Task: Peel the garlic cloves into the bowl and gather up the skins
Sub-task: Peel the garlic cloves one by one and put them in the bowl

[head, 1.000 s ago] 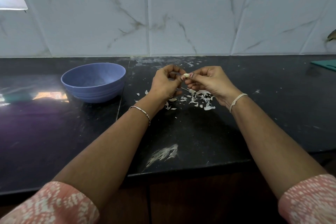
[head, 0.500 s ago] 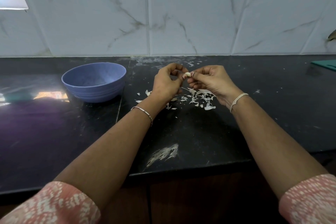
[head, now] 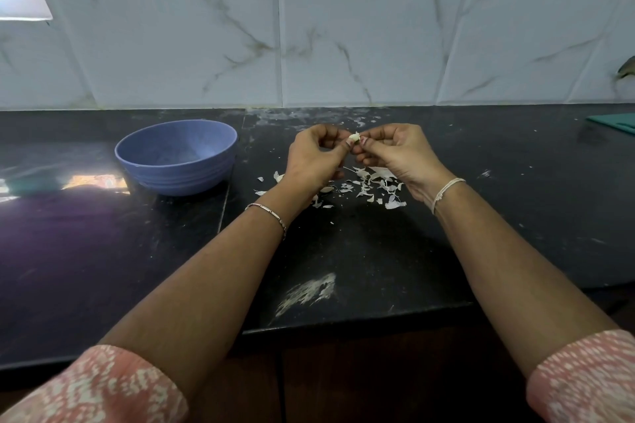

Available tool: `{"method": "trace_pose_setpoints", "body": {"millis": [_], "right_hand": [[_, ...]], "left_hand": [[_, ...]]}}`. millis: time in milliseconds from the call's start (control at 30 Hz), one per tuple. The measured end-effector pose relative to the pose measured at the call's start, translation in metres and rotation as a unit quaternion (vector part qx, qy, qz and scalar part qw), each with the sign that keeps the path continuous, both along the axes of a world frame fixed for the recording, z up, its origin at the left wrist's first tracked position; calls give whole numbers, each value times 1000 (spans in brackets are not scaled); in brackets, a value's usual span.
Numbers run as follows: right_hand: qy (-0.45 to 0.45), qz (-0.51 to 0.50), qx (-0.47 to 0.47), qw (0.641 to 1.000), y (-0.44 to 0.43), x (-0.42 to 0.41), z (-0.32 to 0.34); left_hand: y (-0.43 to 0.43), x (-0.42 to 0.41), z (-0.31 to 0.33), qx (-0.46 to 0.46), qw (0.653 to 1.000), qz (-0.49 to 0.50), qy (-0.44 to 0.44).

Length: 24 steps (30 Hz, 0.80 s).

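Garlic clove point(head: 354, 138) — we are pinching it between left hand point(head: 314, 158) and right hand point(head: 398, 154), both curled round it, above the skins point(head: 374, 182) littering the tabletop point(head: 343, 251); the bowl point(head: 178, 177) is sitting leftward — nearer our left hand.

A home kitchen: black stone counter point(head: 378, 268) against marbled wall tiles point(head: 360, 34).
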State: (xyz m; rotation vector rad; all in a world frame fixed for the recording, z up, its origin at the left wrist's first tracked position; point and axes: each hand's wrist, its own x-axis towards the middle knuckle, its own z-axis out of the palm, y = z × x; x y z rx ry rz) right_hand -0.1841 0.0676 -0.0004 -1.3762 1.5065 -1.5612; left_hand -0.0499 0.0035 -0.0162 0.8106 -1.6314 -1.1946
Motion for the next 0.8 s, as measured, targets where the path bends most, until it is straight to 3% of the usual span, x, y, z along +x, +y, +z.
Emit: {"method": "trace_pose_setpoints", "body": {"millis": [367, 800], "right_hand": [[18, -24, -9, 999, 0, 3, 1], [40, -75, -32, 996, -3, 4, -1]], "left_hand": [[5, 2, 3, -14, 999, 40, 2], [7, 2, 2, 81, 994, -38, 57]]}}
